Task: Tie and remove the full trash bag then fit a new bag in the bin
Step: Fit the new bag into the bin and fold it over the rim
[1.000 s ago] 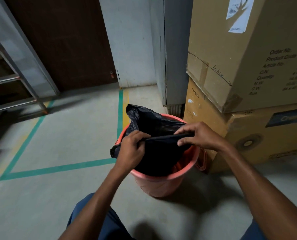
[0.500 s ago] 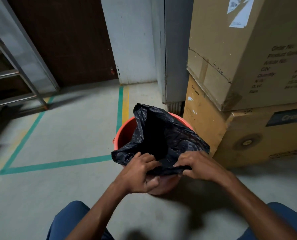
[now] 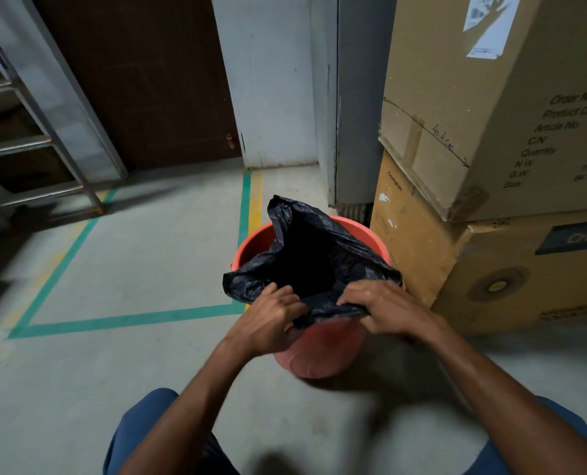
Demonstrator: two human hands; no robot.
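Bag hem pinned at the bin's near rim

The left hand and right hand sit side by side, each grip clenched on the near hem of the black bag, at the near rim of the orange bin on the floor. The bag's open mouth lies beyond them. Its far hem stands loose above the far rim, probably the next edge to stretch over. The left hand is nearer the slack corner.

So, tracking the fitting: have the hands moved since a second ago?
Yes. The left hand and right hand, gripping the black bag, came from mid-mouth of the orange bin to its near rim.
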